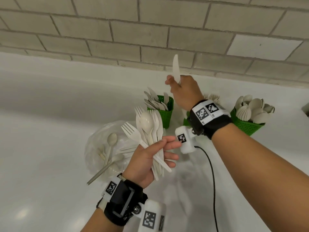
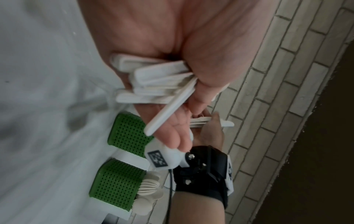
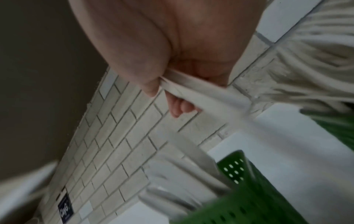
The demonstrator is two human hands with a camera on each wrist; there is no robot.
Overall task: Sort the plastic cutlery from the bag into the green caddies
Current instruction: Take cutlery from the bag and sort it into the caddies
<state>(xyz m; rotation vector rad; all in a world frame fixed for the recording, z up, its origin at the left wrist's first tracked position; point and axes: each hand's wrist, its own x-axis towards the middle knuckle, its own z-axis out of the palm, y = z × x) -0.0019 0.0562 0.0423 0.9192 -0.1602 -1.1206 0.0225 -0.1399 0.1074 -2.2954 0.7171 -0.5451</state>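
My left hand (image 1: 155, 158) grips a bundle of white plastic forks, spoons and knives (image 1: 148, 129) by the handles, heads fanned upward; the handle ends (image 2: 153, 78) show in the left wrist view. My right hand (image 1: 182, 91) pinches a single white knife (image 1: 176, 67), blade pointing up, above and just right of the green caddy of knives (image 1: 163, 109). In the right wrist view the knife (image 3: 206, 94) runs across the fingers, blurred. A caddy of spoons (image 1: 247, 121) stands at the right; a third caddy (image 1: 186, 121) is mostly hidden behind my right wrist.
A clear plastic bag (image 1: 103, 148) with loose spoons and cutlery lies on the white counter (image 1: 41, 123) left of my left hand. A black cable (image 1: 212, 173) trails from my right wrist. The tiled wall (image 1: 117, 30) rises close behind the caddies.
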